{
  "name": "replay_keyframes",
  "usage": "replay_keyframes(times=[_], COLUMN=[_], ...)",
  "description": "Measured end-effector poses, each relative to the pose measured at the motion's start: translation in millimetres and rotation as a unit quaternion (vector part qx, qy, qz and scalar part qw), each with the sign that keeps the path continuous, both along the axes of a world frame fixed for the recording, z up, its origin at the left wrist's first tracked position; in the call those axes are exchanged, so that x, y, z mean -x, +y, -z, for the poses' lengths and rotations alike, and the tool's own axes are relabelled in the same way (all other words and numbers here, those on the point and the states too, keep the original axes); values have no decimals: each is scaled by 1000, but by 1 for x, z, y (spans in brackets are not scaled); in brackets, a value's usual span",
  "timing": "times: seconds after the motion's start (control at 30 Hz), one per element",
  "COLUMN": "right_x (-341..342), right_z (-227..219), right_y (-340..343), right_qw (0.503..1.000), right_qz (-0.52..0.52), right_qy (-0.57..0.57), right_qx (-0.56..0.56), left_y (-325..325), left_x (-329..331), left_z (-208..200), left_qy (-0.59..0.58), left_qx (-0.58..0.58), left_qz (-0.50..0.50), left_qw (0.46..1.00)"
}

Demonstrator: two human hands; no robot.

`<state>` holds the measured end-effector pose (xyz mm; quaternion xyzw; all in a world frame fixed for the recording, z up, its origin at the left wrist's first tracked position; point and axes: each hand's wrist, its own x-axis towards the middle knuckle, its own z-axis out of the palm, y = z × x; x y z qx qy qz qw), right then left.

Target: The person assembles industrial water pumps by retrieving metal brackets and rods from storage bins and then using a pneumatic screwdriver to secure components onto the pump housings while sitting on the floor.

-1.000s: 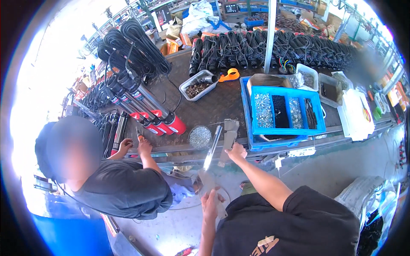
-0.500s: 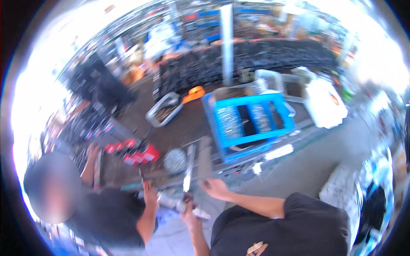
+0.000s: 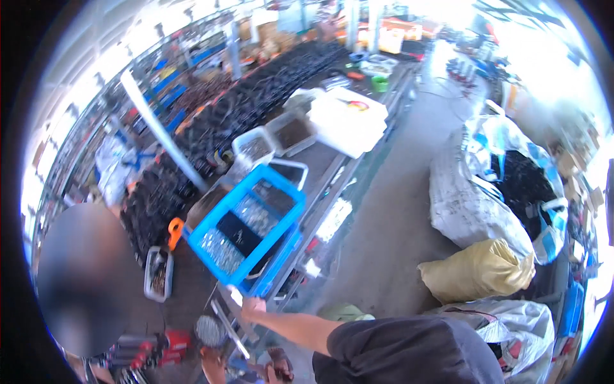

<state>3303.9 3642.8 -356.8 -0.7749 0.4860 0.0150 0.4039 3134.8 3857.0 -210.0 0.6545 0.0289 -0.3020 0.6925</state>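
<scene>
My right hand (image 3: pixel 254 309) is at the near corner of the blue crate (image 3: pixel 214 276), over a flat grey-brown strip (image 3: pixel 246 328). Its fingers are blurred, and whether they grip anything is unclear. At the lower edge my left hand (image 3: pixel 274 375) is closed around a dark brown piece (image 3: pixel 280 360), partly cut off by the frame. A straight silver metal bar (image 3: pixel 230 329) lies between my hands and a round container of small shiny metal parts (image 3: pixel 209 330). The crate has compartments with clear and black small parts.
A co-worker's hand (image 3: pixel 213 366) is close on my left. Tubs of small parts (image 3: pixel 158 275), an orange tape dispenser (image 3: pixel 174 233) and a white jug-like container (image 3: pixel 345 125) stand on the bench. Rows of black parts (image 3: pixel 256 96) line its back. Sacks (image 3: pixel 476 269) stand to the right.
The view has swung right, bringing the aisle and sacks in. My right hand has moved from beside the strip to the crate's near corner. My left hand still holds the dark piece.
</scene>
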Motion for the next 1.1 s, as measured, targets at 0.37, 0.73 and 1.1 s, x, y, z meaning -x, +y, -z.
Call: replay_keyframes(times=[0.37, 0.73, 1.1], right_x=[0, 20, 138], right_z=[-35, -3, -117], right_y=[-11, -17, 37], right_qw=[997, 989, 850], right_qz=[-32, 74, -38], right_qy=[37, -128, -264], right_qx=[53, 4, -455], left_y=[25, 37, 48], left_x=[2, 28, 18], left_z=[7, -6, -41], left_qy=[132, 150, 85], left_qx=[40, 75, 195], left_qz=[-168, -249, -237], left_qw=[976, 954, 948])
